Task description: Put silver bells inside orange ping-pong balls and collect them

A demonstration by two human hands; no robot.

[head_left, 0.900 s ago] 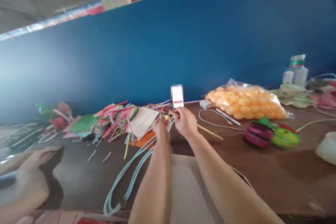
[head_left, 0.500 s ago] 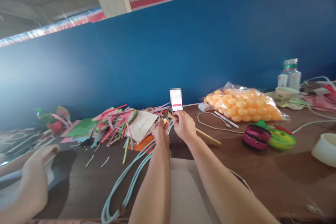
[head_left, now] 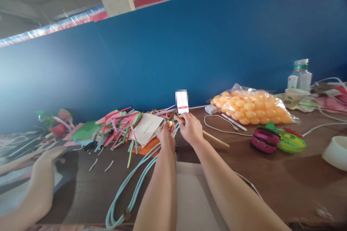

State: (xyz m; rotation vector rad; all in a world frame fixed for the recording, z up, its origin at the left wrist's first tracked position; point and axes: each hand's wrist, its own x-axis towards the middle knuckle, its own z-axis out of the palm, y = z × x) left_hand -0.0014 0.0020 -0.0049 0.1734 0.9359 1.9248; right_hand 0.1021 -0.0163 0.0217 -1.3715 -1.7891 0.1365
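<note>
Near edge: A tan panel (head_left: 189,187) is seen between the forearms; a pale blue cord (head_left: 118,193) is looped to its left on the brown table (head_left: 271,191).
Near left: A co-worker's arm (head_left: 42,184) is stretched over the table, well apart from the hands.
Scraps (head_left: 93,165): Two white bits are scattered left of the cord.
Roll (head_left: 336,153): It is cut off by the right edge of view.
Pouches: A purple one (head_left: 265,140) is set against a yellow-green one (head_left: 293,142), at right.
Left hand (head_left: 166,135): A small yellow piece (head_left: 170,124) is pinched in curled fingers, mid-scene.
Right hand (head_left: 191,128): The fingers are wrapped on a wooden stick (head_left: 217,140), which is slanted out to the near right.
Dark blade (head_left: 171,116): It is pointed upward between the hands; which one bears it cannot be told.
Strips (head_left: 119,126): Pink and green ones are heaped at left, beside a white card (head_left: 147,127).
Phone (head_left: 182,102): It is propped just beyond the hands, its screen lit.
Bag (head_left: 251,106): Orange balls are packed inside, far right.
Wall (head_left: 189,50): The far side is closed off in blue.
</note>
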